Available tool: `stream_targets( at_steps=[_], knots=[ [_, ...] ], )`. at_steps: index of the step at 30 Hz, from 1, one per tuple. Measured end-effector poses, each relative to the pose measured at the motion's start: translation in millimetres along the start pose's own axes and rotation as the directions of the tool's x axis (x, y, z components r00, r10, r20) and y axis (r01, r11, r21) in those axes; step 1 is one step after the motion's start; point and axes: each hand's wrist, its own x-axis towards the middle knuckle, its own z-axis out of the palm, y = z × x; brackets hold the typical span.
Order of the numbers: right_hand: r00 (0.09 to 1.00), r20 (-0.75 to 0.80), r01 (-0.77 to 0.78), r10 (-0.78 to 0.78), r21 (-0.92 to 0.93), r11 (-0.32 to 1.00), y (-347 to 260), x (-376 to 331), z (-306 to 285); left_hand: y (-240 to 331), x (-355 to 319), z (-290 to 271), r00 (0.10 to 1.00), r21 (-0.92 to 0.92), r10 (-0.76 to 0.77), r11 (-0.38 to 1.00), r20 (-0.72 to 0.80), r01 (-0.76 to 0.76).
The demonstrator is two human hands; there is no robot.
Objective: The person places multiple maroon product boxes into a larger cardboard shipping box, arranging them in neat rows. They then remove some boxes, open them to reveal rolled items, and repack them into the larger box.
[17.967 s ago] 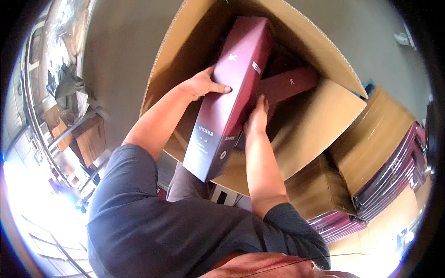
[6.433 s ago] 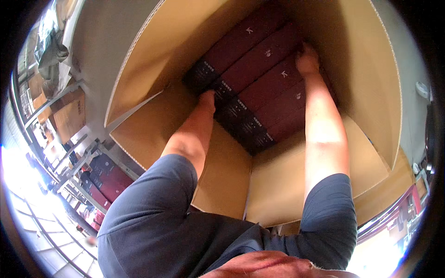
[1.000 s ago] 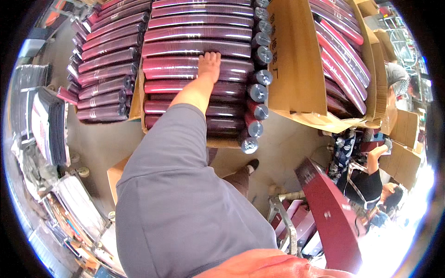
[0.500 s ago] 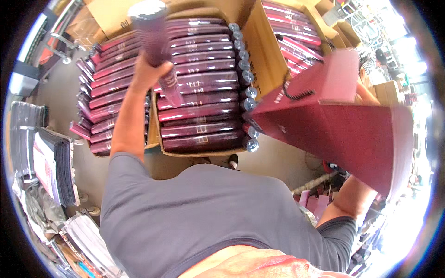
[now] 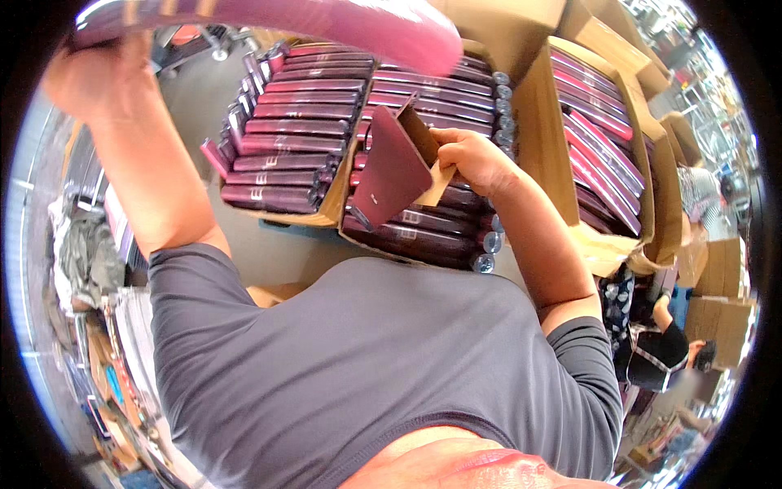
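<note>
At the upper left, my left hand [image 5: 102,77] is raised and wrapped round a long, shiny tube [image 5: 326,28], dark maroon fading to pink. It looks large and close, slightly blurred, and its far left end is cut off by the frame. My right hand [image 5: 481,159] grips a maroon paper bag [image 5: 395,175] by its edge, where a tan inner side shows. The bag hangs tilted over a cardboard box of stacked maroon tubes [image 5: 423,236], whose clear round ends line the box's right side.
Left of that box sits another carton of similar tubes [image 5: 301,126]. An open cardboard box [image 5: 643,216] on the right holds more. Another person [image 5: 656,350] is at the far right near brown cartons [image 5: 721,326]. Stacked grey-white goods [image 5: 134,326] stand at the lower left.
My left hand has lifted the tube up and left, toward the camera. My right hand has swung the bag from the right to above the middle box. The view has shifted leftward.
</note>
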Motion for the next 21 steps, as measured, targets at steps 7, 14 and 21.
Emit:
stream_targets(
  at_steps=[7, 14, 21],
  knots=[
    [0.998, 0.010, 0.059, -0.059, 0.043, 0.997, 8.4, 5.2, 35.3, -19.0, -43.6, -95.7, 0.895, 0.198, -0.431, 0.892, 0.110, 0.406],
    [0.988, 0.066, 0.144, -0.142, -0.025, 0.989, 25.3, 8.5, 25.3, -49.8, -134.5, -84.4, 0.717, 0.458, -0.572, 0.801, 0.398, 0.385],
    [0.978, 0.121, 0.159, -0.171, 0.099, 0.982, 8.7, -2.3, 4.6, -94.9, -171.1, -122.6, 0.560, 0.475, -0.660, 0.750, 0.501, 0.460]
  ],
)
